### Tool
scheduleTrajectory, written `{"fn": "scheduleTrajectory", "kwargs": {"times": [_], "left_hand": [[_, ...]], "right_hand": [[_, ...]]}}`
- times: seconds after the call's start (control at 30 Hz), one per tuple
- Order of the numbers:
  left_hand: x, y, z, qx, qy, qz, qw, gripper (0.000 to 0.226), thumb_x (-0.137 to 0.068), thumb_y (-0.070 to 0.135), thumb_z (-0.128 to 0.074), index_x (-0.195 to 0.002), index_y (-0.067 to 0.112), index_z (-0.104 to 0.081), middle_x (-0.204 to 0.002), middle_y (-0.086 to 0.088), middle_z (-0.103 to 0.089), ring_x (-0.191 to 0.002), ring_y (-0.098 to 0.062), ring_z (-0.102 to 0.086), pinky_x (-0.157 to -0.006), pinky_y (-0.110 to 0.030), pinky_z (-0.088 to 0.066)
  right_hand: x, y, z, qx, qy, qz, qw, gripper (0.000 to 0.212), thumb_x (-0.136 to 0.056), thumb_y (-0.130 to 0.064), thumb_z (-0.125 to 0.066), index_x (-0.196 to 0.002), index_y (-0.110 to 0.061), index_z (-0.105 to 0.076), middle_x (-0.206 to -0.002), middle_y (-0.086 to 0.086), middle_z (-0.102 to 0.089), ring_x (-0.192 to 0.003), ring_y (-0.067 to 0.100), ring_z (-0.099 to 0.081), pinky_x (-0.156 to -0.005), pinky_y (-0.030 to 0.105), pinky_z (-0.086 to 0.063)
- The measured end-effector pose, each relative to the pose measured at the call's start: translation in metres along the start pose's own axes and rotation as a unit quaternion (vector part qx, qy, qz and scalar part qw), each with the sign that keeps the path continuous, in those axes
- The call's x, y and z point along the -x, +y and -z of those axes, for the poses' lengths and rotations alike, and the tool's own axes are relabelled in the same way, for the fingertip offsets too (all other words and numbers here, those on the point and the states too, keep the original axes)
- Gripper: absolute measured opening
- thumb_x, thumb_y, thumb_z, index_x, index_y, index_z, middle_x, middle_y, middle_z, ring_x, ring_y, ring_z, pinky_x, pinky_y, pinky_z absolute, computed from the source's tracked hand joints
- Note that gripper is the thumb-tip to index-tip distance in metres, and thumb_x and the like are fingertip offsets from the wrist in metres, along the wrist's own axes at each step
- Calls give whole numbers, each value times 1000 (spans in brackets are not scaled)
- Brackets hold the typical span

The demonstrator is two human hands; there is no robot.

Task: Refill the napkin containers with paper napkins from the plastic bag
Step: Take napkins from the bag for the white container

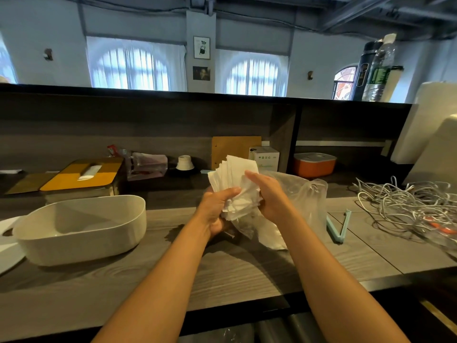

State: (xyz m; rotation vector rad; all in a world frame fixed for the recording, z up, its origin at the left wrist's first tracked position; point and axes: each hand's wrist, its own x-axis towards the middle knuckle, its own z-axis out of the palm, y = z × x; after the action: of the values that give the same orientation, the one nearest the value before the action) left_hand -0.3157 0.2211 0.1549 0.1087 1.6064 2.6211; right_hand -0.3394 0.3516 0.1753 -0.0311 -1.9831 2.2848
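Grey wood-grain counter (222, 280) under two curtained arched windows (133, 68).

Your bare forearms reach up from the frame's bottom to its centre. Your left hand (214, 209) curls, gripping; your right hand (268, 194) clasps opposite, thumb raised.

Your left hand (217, 209) and right hand (269, 196) are both bare, with no glove, ring or watch showing on either. Back from the grip, both your forearms are uncovered all the way to the bottom edge of the view, with no sleeve or cuff reaching into sight.
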Motion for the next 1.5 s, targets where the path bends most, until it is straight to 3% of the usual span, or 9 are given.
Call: {"fn": "scheduleTrajectory", "kwargs": {"times": [0.17, 0.4, 0.5, 0.67, 0.77, 0.93, 1.07, 1.2, 1.5], "left_hand": [[1, 1, -3, 38, -18, 43, 998, 27, -95, 25, -62, -121, 17, -62, -103, -11, -75, -97, -30, -70, -83, -47, -59], [-4, 0, 2, 49, 22, 64, 997, 25, -95, 19, -62, -120, 15, -61, -111, -14, -71, -104, -34, -68, -90, -52, -56], [-7, 0, 3, 44, 49, 66, 996, 35, -92, 33, -66, -124, 19, -61, -113, -12, -72, -103, -34, -68, -91, -52, -56], [-7, -5, 4, 44, 19, 45, 998, 52, -86, 61, -60, -121, 23, -66, -109, -10, -75, -105, -31, -68, -95, -49, -54], [-7, -7, 3, -5, 40, 28, 999, 85, -58, 65, -81, -130, 26, -59, -121, -10, -69, -110, -31, -66, -92, -53, -55], [-1, -18, 2, -55, 113, -65, 990, 45, -91, 31, -67, -134, 26, -52, -120, -6, -64, -108, -26, -63, -92, -50, -56], [10, -20, 8, -42, 120, -105, 986, 38, -95, 25, -60, -132, 25, -53, -121, -8, -65, -108, -27, -63, -92, -49, -55], [30, -16, 16, -62, 54, -116, 990, 36, -89, 34, -68, -124, 31, -58, -116, -5, -69, -107, -25, -66, -94, -49, -55], [69, 0, 43, 4, 142, -96, 985, 35, -99, 35, -54, -130, 17, -58, -117, -10, -70, -105, -27, -68, -94, -46, -55]], "right_hand": [[-1, 4, 1, 34, 57, 78, 995, 7, -89, -27, -70, -86, -21, -69, -94, 4, -69, -96, 26, -65, -84, 41, -58], [0, -5, 11, -59, 145, 109, 982, 3, -93, -20, -65, -94, -20, -62, -93, -4, -61, -91, 18, -60, -79, 29, -55], [1, -10, 14, -128, 89, 113, 981, 5, -94, -23, -64, -97, -19, -64, -101, 2, -64, -96, 20, -62, -76, 30, -58], [3, 13, -14, 89, 34, 135, 986, 17, -101, -27, -49, -104, -17, -61, -97, 6, -64, -85, 18, -61, -68, 28, -54], [7, 22, -28, 153, 11, 89, 984, 30, -99, -38, -43, -108, -15, -61, -108, 13, -65, -96, 28, -63, -87, 45, -55], [5, 14, -24, 174, 25, -12, 984, 46, -101, -26, -51, -142, -7, -42, -140, 11, -44, -128, 26, -45, -112, 36, -35], [15, 20, -21, 200, 14, 116, 973, 21, -99, -21, -53, -98, -5, -67, -90, 8, -64, -84, 20, -59, -71, 24, -48], [41, 23, -27, 220, -3, 229, 948, 20, -99, -20, -53, -84, -14, -66, -76, -1, -62, -69, 9, -58, -61, 17, -45], [92, 30, -55, 155, -121, 48, 979, 40, -99, -26, -53, -138, -16, -50, -131, 1, -57, -118, 18, -55, -103, 43, -48]]}}
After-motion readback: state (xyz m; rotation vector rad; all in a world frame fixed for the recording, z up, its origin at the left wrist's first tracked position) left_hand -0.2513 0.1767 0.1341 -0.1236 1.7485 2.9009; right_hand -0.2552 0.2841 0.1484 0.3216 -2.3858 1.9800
